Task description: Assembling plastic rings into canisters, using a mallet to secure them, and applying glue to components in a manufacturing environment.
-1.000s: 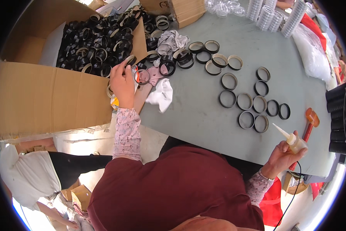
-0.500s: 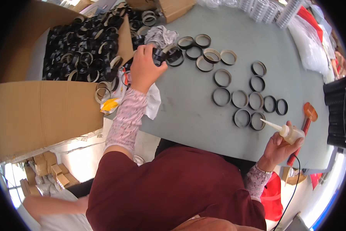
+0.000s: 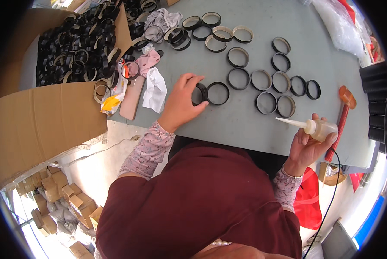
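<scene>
My left hand [image 3: 184,100] is closed round a black ring [image 3: 197,94] low over the grey table, thumb and fingers on its rim. Right against it lies another black ring [image 3: 218,93], flat on the table. My right hand [image 3: 307,146] grips a small translucent squeeze bottle [image 3: 326,130], its long pale nozzle [image 3: 291,122] pointing left. Near the nozzle tip is a ring with a beige inside [image 3: 286,106], one of several spread over the table, some touching. Farther off, more rings [image 3: 223,33] lie in a loose cluster.
A cardboard box [image 3: 47,129] full of black rings stands at the left. Next to it are a phone [image 3: 132,98], white tissue [image 3: 154,90] and grey cloth [image 3: 163,21]. On the right lies a red-handled mallet [image 3: 343,114], with black stacked parts [image 3: 372,103] beyond.
My left hand has come from the pile at the far left toward me and to the right, bringing rings onto the bare table. The bottle stays in my right hand. The view has shifted.
</scene>
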The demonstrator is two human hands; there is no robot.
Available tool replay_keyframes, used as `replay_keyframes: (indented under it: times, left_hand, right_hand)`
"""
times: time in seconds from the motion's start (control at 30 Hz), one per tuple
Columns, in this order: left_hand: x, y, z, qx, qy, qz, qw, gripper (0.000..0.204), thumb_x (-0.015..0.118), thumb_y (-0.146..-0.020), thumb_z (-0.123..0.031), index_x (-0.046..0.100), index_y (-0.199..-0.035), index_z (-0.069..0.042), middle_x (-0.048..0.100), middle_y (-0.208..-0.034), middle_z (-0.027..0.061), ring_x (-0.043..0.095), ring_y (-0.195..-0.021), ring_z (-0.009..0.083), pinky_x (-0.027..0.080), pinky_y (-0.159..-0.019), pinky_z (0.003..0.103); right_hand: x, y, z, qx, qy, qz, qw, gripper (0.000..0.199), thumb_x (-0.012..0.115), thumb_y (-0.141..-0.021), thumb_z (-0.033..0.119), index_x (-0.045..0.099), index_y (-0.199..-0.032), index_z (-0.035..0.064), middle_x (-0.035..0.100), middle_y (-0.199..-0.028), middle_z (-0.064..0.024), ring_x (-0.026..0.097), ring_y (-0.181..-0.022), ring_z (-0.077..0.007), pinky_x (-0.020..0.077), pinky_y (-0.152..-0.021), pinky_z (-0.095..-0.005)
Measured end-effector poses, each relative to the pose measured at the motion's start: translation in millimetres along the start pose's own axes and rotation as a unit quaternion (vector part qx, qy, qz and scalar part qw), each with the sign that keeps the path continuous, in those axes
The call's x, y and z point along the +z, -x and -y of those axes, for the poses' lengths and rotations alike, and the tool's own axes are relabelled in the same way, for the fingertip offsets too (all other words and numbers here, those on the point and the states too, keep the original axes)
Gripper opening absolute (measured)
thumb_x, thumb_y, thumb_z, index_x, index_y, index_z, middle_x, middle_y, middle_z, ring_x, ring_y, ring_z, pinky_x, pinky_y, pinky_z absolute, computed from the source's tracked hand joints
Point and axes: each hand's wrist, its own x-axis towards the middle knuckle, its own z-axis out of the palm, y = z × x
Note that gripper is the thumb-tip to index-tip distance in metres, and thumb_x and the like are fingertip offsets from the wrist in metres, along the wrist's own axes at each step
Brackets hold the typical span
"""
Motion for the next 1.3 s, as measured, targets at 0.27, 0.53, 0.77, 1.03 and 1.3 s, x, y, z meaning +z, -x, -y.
replay_keyframes:
  times: [0.27,0.53,0.77,1.03,1.3]
  left_hand:
    - [28,-1,26,-0.062,0.493,-0.232,0.836,0.063,0.069,-0.095,-0.026,0.040,-0.146,-0.002,0.045,-0.145,0.0136,0.046,-0.133,0.0238,0.037,-0.112,0.038]
    - [37,68,32,-0.040,0.192,-0.187,0.963,0.064,0.073,-0.089,-0.027,0.046,-0.139,0.000,0.054,-0.134,0.0179,0.053,-0.122,0.0311,0.040,-0.107,0.039]
    - [-9,79,1,-0.053,-0.115,0.012,0.992,0.075,0.079,-0.083,-0.026,0.042,-0.143,-0.002,0.053,-0.134,0.0161,0.055,-0.120,0.0253,0.045,-0.104,0.038]
    - [-18,52,-55,-0.243,0.765,0.196,0.563,0.048,0.054,-0.103,-0.041,0.048,-0.134,-0.005,0.062,-0.114,0.0116,0.068,-0.100,0.0271,0.061,-0.083,0.035]
    - [-4,48,-69,-0.325,0.783,0.283,0.449,0.084,0.026,-0.097,-0.074,0.047,-0.128,0.001,0.063,-0.108,0.0217,0.071,-0.084,0.0298,0.066,-0.065,0.035]
  right_hand:
    - [2,6,-4,0.021,-0.008,-0.002,1.000,0.054,0.051,-0.100,0.053,0.057,-0.120,0.0024,0.067,-0.112,-0.0242,0.048,-0.044,-0.0126,0.0408,-0.039,-0.0203]
    - [8,15,-14,0.046,0.018,0.000,0.999,0.054,0.054,-0.099,0.053,0.055,-0.121,0.0043,0.067,-0.109,-0.0214,0.049,-0.043,-0.0138,0.0406,-0.038,-0.0210]
    - [12,20,-22,0.070,-0.002,0.029,0.997,0.061,0.058,-0.095,0.057,0.051,-0.127,0.0050,0.065,-0.113,-0.0227,0.050,-0.044,-0.0155,0.0459,-0.040,-0.0227]
    - [52,54,1,-0.042,0.082,0.252,0.963,0.067,0.066,-0.093,0.044,0.041,-0.141,0.0038,0.058,-0.127,-0.0240,0.062,-0.093,-0.0302,0.0573,-0.058,-0.0299]
    - [74,47,-1,-0.248,0.215,0.503,0.799,0.073,0.083,-0.082,0.030,0.040,-0.133,0.0010,0.063,-0.116,-0.0308,0.067,-0.061,-0.0282,0.0559,-0.049,-0.0350]
